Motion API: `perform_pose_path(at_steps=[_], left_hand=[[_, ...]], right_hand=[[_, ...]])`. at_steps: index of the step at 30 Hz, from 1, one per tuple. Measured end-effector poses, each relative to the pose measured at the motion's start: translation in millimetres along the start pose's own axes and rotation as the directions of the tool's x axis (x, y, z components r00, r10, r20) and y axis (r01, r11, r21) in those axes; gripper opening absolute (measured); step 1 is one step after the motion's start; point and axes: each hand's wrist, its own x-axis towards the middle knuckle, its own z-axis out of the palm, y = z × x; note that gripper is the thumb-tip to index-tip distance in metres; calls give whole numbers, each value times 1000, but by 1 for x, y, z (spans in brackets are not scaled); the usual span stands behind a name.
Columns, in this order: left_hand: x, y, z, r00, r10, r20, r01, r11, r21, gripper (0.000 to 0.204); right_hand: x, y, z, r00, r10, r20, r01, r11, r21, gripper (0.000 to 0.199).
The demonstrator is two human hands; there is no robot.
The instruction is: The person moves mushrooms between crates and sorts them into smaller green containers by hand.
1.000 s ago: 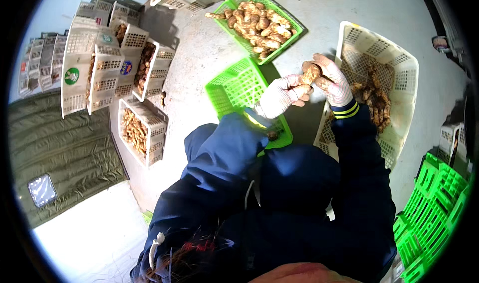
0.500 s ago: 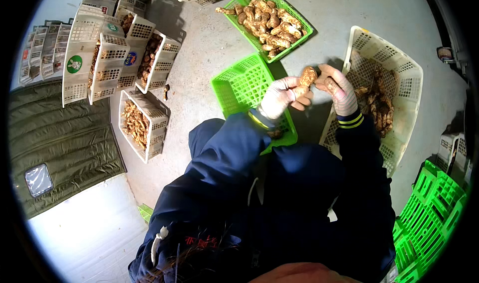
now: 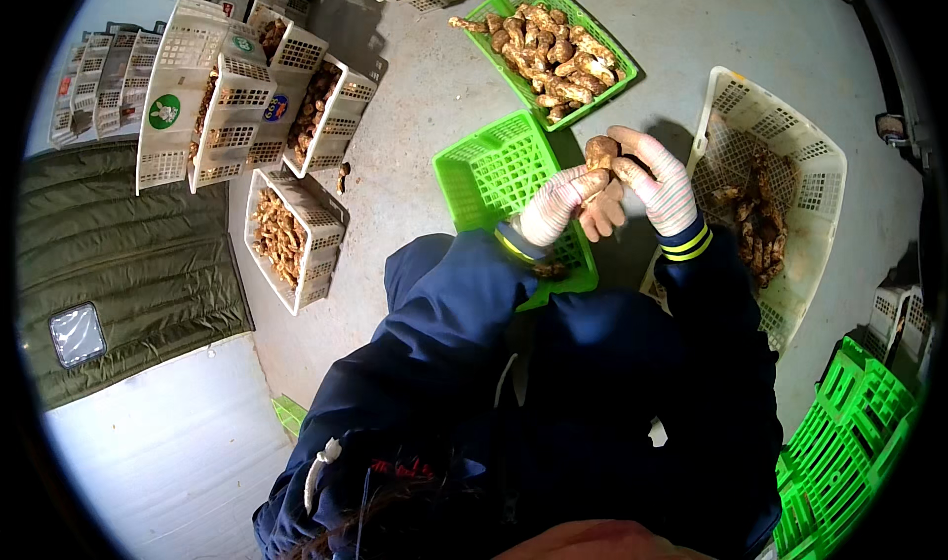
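A brown-capped mushroom (image 3: 601, 152) is gripped in my left hand (image 3: 559, 204), whose thumb and fingers close round its stem. My right hand (image 3: 660, 187) is at the cap's right side, its finger and thumb pinching in at the edge. Both hands wear striped gloves with tan palms. Beneath my left hand stands a green basket (image 3: 491, 143), mostly bare, with a few dark pieces at its near end. Right of my right hand is a large whitish crate (image 3: 816, 165) with several mushrooms (image 3: 758, 226) on its mesh bottom.
Beyond the hands, a green basket (image 3: 620, 84) is full of mushrooms (image 3: 553, 51). Stacked white crates (image 3: 163, 145) stand at left, with another crate (image 3: 324, 236) of mushrooms near them. A loose mushroom (image 3: 343, 178) lies on the floor. Green crates (image 3: 839, 441) are piled at lower right.
My right hand has come in from beside the mushroom to its cap. The mushroom now shows its cap turned more upward. The whole view has shifted slightly.
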Motion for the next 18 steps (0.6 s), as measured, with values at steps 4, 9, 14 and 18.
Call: perform_pose_path(at_steps=[4, 9, 14, 18], left_hand=[[-2, -12, -9, 997, 34, -65, -36, 999, -23, 39], [4, -20, -2, 997, 56, -55, -59, 997, -42, 46], [-34, -25, -58, 989, 84, -118, -88, 996, -26, 50], [-16, -13, -22, 991, 131, -1, -130, 987, 91, 52]], right_hand=[[-9, -6, -15, 994, 23, -107, -29, 998, -59, 26], [-56, 25, -114, 912, 124, -392, -42, 977, 210, 31], [-115, 25, -201, 773, 130, -621, -74, 991, 115, 34], [-122, 9, -188, 835, 108, -540, -84, 994, 68, 33]])
